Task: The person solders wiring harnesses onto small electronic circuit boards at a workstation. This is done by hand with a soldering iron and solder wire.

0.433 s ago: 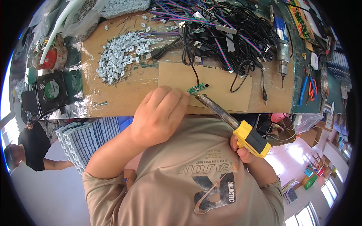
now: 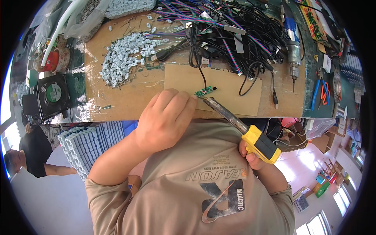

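In my right hand [image 2: 252,157] is a yellow and black soldering iron [image 2: 260,145], the fingers wrapped round its handle. Its dark barrel slants up and left, with the tip at the lower edge of a small green circuit board [image 2: 204,91]. A black cable runs from that board up to the cable heap. My left hand [image 2: 166,117] is closed, fingertips pinched together at the board's left end. What they grip is hidden behind the fingers. The board lies over a flat piece of brown cardboard [image 2: 231,84] near the table's front edge.
Small white plastic parts [image 2: 127,56] lie piled at left, beside a black fan [image 2: 53,94]. Black cables [image 2: 243,43] with coloured ribbon wires are heaped at the back. A blue power screwdriver [image 2: 292,43] and blue-handled pliers [image 2: 315,94] lie right. Another person [image 2: 35,152] is at far left.
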The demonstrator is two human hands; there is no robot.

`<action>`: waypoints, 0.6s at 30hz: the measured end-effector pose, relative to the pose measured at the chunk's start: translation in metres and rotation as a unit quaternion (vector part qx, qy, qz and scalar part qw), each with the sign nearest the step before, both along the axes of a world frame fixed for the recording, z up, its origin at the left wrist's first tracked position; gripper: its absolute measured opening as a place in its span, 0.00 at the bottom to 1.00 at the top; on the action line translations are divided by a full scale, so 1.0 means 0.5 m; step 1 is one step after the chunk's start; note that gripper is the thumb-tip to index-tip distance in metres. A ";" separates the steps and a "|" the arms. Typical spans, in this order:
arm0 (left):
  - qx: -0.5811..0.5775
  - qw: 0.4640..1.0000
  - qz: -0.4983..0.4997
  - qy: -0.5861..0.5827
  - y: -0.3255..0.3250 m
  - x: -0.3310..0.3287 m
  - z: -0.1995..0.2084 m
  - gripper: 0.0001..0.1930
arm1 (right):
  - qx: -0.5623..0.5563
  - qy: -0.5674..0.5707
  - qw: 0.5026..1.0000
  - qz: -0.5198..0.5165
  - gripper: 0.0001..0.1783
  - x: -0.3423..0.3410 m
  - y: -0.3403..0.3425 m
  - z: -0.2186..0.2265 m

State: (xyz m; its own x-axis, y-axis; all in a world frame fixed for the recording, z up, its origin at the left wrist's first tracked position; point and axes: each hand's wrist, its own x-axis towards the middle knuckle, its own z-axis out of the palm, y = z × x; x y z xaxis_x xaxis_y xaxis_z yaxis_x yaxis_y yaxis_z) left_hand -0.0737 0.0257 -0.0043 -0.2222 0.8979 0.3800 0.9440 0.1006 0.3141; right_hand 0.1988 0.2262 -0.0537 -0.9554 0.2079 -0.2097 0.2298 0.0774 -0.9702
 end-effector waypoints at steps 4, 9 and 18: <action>-0.003 1.000 0.001 0.001 0.000 0.001 0.000 0.20 | 0.003 0.003 1.000 0.013 0.21 0.003 -0.001 -0.003; -0.010 1.000 -0.004 0.008 -0.006 0.001 -0.007 0.20 | 0.007 0.011 1.000 0.015 0.21 0.002 -0.001 -0.004; -0.014 1.000 -0.019 0.007 0.004 -0.002 -0.008 0.21 | -0.163 0.078 0.982 -0.057 0.23 0.020 0.005 0.006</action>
State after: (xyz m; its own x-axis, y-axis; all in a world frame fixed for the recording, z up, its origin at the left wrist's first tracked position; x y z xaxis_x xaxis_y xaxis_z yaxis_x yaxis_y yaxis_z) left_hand -0.0746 0.0277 -0.0083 -0.1815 0.9160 0.3577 0.9519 0.0724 0.2976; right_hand 0.2089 0.2288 -0.0509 -0.9556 0.2616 -0.1359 0.0657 -0.2604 -0.9633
